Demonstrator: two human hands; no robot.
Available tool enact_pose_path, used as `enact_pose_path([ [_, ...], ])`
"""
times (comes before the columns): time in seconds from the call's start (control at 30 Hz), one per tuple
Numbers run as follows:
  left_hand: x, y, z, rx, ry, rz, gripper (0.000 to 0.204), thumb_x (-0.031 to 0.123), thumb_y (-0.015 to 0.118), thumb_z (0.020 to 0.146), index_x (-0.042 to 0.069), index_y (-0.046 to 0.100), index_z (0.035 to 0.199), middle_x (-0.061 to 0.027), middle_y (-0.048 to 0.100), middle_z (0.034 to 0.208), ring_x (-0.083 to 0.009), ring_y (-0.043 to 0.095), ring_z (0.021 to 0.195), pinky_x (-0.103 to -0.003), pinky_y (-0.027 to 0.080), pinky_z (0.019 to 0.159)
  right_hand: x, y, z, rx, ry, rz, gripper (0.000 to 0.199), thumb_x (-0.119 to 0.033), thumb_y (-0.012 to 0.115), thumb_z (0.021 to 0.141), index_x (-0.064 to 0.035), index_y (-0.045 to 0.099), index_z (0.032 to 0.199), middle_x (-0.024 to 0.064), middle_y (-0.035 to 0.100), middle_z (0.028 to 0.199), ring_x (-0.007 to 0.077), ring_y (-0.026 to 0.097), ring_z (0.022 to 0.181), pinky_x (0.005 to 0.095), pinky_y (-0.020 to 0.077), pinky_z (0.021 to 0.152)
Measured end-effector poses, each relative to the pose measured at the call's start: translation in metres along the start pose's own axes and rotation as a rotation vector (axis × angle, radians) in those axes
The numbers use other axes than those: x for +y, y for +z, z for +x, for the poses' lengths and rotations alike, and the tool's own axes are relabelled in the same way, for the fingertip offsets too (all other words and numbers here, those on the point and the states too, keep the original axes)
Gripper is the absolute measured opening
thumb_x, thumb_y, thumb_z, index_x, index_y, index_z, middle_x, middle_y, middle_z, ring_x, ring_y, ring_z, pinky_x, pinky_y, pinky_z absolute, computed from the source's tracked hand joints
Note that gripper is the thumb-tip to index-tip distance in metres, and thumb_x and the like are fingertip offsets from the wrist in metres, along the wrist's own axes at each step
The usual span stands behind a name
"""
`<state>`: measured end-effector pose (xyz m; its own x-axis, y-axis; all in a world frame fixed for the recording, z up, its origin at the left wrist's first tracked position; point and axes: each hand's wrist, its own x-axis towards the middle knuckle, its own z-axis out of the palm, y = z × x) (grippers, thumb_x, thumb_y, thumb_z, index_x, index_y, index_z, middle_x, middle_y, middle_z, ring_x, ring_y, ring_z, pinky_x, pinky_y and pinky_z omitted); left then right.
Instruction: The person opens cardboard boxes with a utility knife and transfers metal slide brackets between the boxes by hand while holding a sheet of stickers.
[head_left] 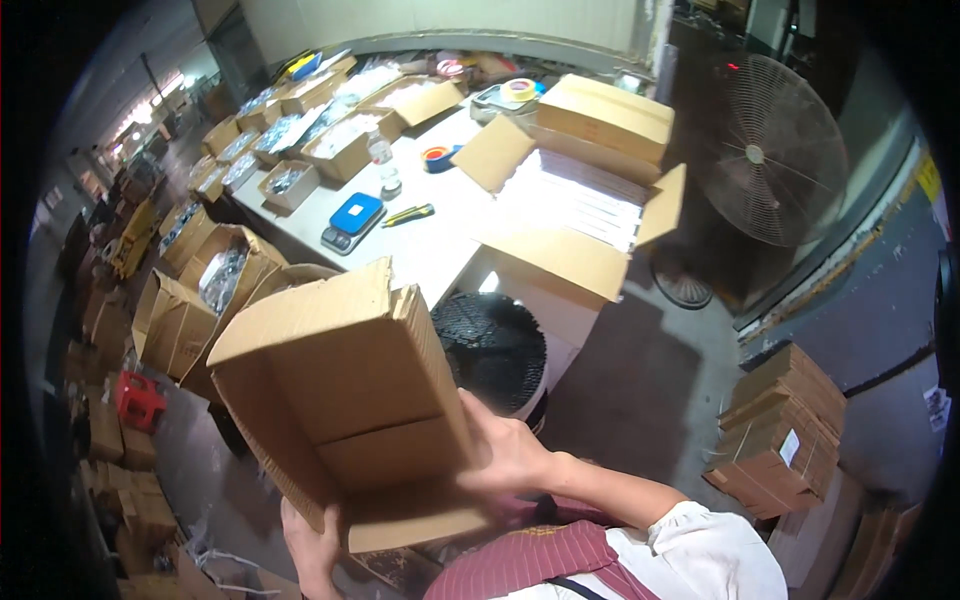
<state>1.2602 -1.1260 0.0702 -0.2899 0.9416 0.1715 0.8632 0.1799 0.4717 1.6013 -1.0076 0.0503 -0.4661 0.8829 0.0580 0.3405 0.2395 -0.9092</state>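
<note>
Tilted in front of my body is an open cardboard box (375, 385), its bare inside facing me. My left hand (312, 540) grips its lower left edge, with the thumb over the rim. Against the right wall lies my right hand (505, 445), closed round that side, its fingertips partly hidden behind the cardboard. Just beyond the box stands a round seat with a black mesh top (490, 345). On the white table (425, 235) past it are a blue-topped scale (352, 220), a yellow utility knife (408, 214) and a clear bottle (383, 165).
An open carton (560, 260) holding white packs sits at the table's right end, a closed carton (610, 115) behind it. Small boxes of parts (290, 183) line the table's left. A large fan (755, 150) and stacked cartons (780, 430) stand right; a red stool (140, 400) stands left.
</note>
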Motion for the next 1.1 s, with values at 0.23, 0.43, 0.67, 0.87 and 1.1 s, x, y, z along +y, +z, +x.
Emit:
enact_pose_path([
  [0.23,0.052,0.027,0.007,0.178,-0.265,-0.635,0.040,0.017,0.061,0.097,-0.006,0.055,0.129,-0.0099,0.069,0.106,-0.0178,0.062,0.092,-0.033,0.052,0.084,0.011,-0.039,0.072,-0.127,0.079,0.066,0.103,-0.052,0.072,0.084,-0.0022,0.019,0.157,0.0341,0.062,0.122,0.0461,0.066,0.107,0.0448,0.0520,0.095],
  [0.43,0.142,0.066,0.037,0.173,-0.370,-0.629,0.054,0.003,0.055,0.096,-0.002,0.041,0.148,-0.0140,0.066,0.121,-0.0204,0.063,0.106,-0.034,0.049,0.093,0.035,-0.116,0.106,-0.017,-0.161,-0.239,0.084,-0.023,0.069,0.087,-0.0002,0.023,0.154,0.0314,0.041,0.149,0.0470,0.056,0.123,0.0470,0.0499,0.101],
  [0.67,0.223,0.158,0.063,0.200,-0.476,-0.424,0.068,0.002,0.056,0.093,0.006,0.030,0.155,-0.0262,0.060,0.132,-0.0367,0.060,0.125,-0.039,0.045,0.103,0.091,-0.216,0.117,-0.268,-0.279,-0.237,0.078,-0.011,0.066,0.084,0.0058,0.028,0.150,0.0360,0.027,0.153,0.0527,0.040,0.135,0.0528,0.0376,0.112],
  [0.87,0.287,0.185,0.088,0.116,-0.686,-0.404,0.078,0.007,0.061,0.091,0.015,0.024,0.159,-0.0266,0.059,0.134,-0.0422,0.060,0.123,-0.043,0.047,0.101,0.136,-0.262,0.123,-0.540,-0.412,-0.466,0.060,-0.011,0.068,0.082,0.0015,0.049,0.137,0.0308,0.035,0.151,0.0521,0.036,0.136,0.0561,0.0356,0.113],
  [1.1,0.264,0.237,0.086,0.106,-0.759,-0.213,0.071,0.025,0.057,0.095,0.008,0.026,0.157,-0.0322,0.065,0.115,-0.0488,0.065,0.101,-0.056,0.051,0.091,0.185,-0.256,0.128,-0.769,-0.469,-0.633,0.059,-0.024,0.072,0.085,-0.0027,0.053,0.136,0.0272,0.039,0.150,0.0592,0.031,0.136,0.0614,0.0309,0.115],
])
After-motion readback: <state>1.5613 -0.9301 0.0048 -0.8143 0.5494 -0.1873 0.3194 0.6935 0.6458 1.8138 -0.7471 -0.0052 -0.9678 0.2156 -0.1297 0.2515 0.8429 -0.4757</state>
